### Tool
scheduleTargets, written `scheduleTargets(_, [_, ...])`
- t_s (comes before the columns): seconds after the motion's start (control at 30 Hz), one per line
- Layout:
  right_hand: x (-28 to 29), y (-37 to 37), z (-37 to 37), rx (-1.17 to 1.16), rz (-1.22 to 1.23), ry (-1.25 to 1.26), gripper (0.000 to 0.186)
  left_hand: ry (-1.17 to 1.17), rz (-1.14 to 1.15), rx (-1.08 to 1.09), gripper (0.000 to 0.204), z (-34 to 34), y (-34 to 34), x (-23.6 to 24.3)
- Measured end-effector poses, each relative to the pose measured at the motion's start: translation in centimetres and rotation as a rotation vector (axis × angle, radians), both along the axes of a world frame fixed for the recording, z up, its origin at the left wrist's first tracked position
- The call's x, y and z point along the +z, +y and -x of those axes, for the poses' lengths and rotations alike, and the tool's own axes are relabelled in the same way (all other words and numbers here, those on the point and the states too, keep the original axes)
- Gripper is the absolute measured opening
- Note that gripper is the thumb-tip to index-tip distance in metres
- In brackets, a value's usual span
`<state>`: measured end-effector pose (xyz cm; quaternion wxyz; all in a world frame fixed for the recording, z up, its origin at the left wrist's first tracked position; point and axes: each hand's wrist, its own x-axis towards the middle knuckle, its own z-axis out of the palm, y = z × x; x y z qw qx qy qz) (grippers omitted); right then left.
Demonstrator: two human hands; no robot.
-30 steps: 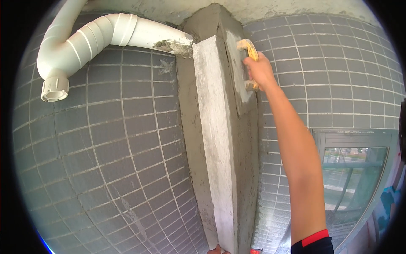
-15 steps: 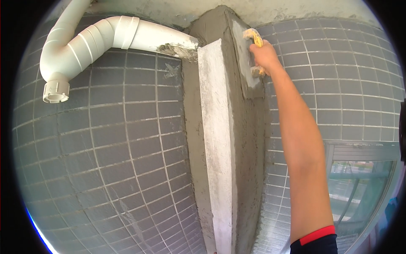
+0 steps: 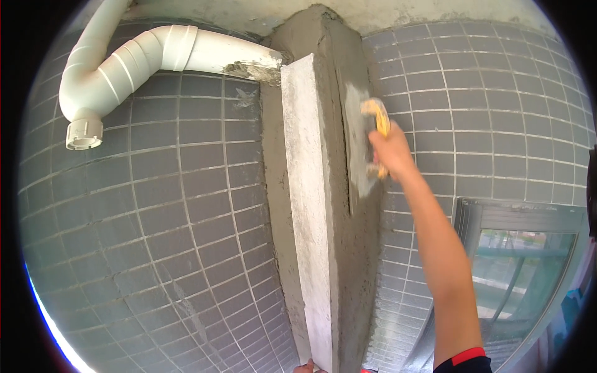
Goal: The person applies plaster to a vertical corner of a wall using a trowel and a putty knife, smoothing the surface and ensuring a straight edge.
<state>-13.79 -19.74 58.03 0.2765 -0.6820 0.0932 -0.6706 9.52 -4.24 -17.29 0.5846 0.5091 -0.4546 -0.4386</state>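
Observation:
My right hand (image 3: 392, 149) is closed round the yellow handle of a plastering trowel (image 3: 356, 140). The trowel's flat blade lies against the right face of a grey cement-covered column (image 3: 348, 261). Along the column's front corner stands a long whitish straight board (image 3: 306, 186), upright and slightly tilted. At the bottom edge of the picture, my left hand (image 3: 304, 367) shows only in part, its thumb pressed at the lower end of that board. The rest of its fingers are hidden.
A white plastic drain pipe (image 3: 143, 59) with a bend and an open threaded end enters the column at upper left. Grey tiled walls (image 3: 186, 205) flank the column. A framed window (image 3: 522, 273) is at lower right, and a pale ceiling (image 3: 423, 12) above.
My right hand and the trowel have slid down along the column's right face. My left hand now shows more at the bottom. The view has shifted slightly.

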Motion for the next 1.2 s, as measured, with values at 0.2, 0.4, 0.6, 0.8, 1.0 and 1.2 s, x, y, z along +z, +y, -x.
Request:
scheduleTargets(0.2, [-15.2, -0.1, 2.9, -0.067, -0.170, 0.082, 0.020, -1.012, 0.017, 0.117, 0.042, 6.3, 2.8, 14.8])
scheduleTargets(0.4, [-9.6, 4.2, 3.0, 0.005, -0.085, -0.096, 0.025, -0.985, 0.060, 0.309, 0.040, 4.0, 4.5, 12.5])
scheduleTargets(0.6, [8.5, 6.6, 2.3, -0.070, 0.094, -0.135, 0.031, -0.926, -0.013, 0.234, 0.038, 5.4, 4.2, 13.4])
scheduleTargets(0.8, [14.2, 6.2, -0.2, -0.169, 0.184, -0.093, 0.035, -0.924, -0.057, 0.224, 0.034, 5.0, 4.7, 13.7])
scheduleTargets(1.0, [15.2, 2.7, -1.2, -0.093, 0.129, -0.059, 0.036, -0.904, -0.086, 0.215, 0.031, 5.0, 4.7, 13.8])
scheduleTargets(1.2, [14.4, 0.2, -0.5, -0.080, 0.081, -0.009, 0.040, -0.700, -0.175, 0.289, 0.030, 5.5, 4.9, 15.0])
